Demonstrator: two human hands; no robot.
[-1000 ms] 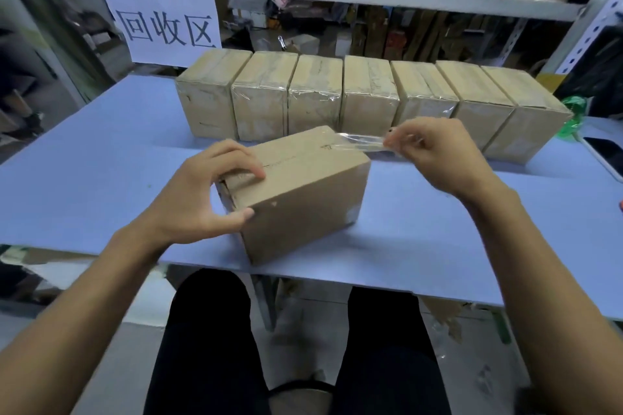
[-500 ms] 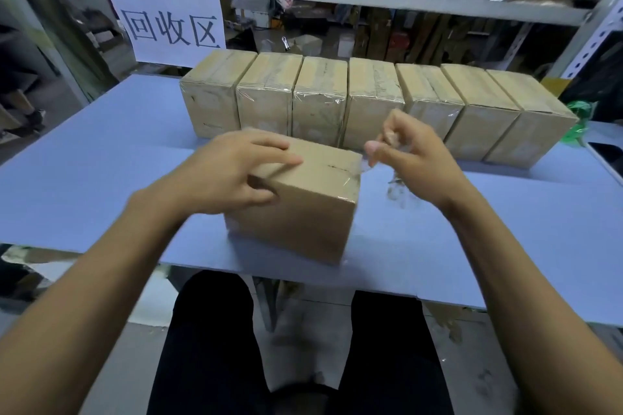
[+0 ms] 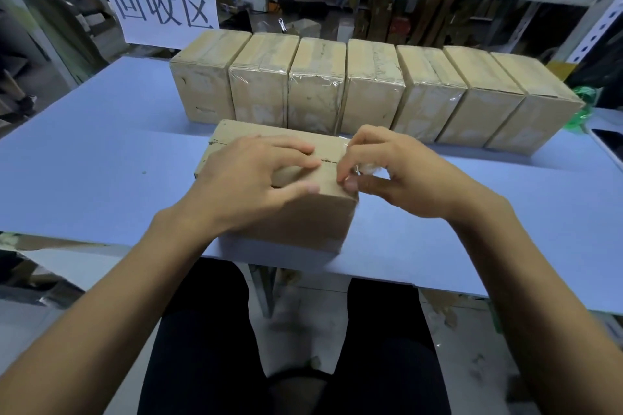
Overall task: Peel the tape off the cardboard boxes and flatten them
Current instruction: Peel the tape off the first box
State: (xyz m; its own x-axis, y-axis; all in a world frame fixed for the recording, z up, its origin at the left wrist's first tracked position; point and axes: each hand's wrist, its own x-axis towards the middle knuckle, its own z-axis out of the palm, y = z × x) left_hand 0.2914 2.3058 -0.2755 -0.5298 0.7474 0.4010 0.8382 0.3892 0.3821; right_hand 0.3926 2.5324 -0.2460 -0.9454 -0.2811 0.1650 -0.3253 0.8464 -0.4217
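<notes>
Box in work: near edge of counter, 6 o'clock of the row, top seam bare w/ no tape seen along it.
L hand: on box top at 9 o'clock side, fingers spread & lightly bent, thumb on near face, pinning it down.
R hand: at box's 3 o'clock end, thumb + fingertips pinching crumpled clear tape at top corner.
Row of 7 boxes: 12 o'clock, all upright & closed; most w/ glossy tape showing.
Progress: early; box 1 not yet flattened, end tape prob. nearly off. Left: flatten it, then 7 more.
</notes>
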